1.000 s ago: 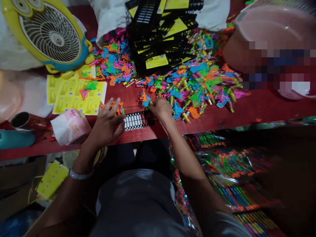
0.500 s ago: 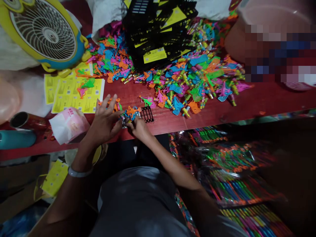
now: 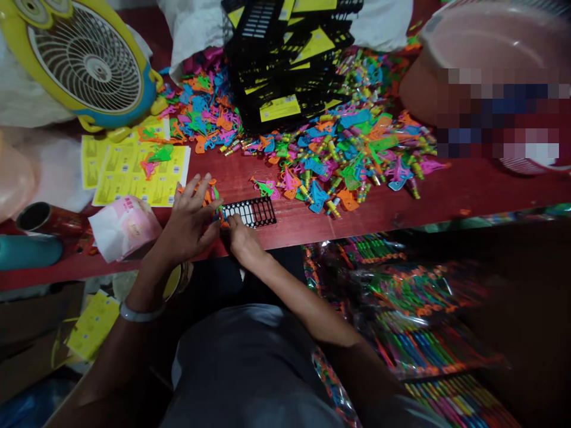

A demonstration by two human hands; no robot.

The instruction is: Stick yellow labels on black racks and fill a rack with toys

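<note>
A black slotted plastic frame (image 3: 263, 212) with a white part under its slots lies near the table's front edge. My right hand (image 3: 246, 242) reaches over the frame's left part, its fingers curled together; what they pinch is too small to tell. Just left of it, my left hand (image 3: 190, 223) is held with fingers spread above the table. Small orange and green plastic pieces (image 3: 213, 191) show beside its fingertips, with some blue and orange between the two hands.
Behind lies a heap of colourful plastic pieces (image 3: 352, 139) around stacked black frames with yellow cards (image 3: 280, 109). Yellow label sheets (image 3: 129, 181), a fan (image 3: 96, 65), a tissue pack (image 3: 127, 229) and a cup (image 3: 49, 220) stand or lie left. A pink tub (image 3: 428, 77) is right.
The blue and orange pieces over the black frame are no longer on it, so more of its slots show. My right hand has shifted slightly left and toward me. My left hand stays spread.
</note>
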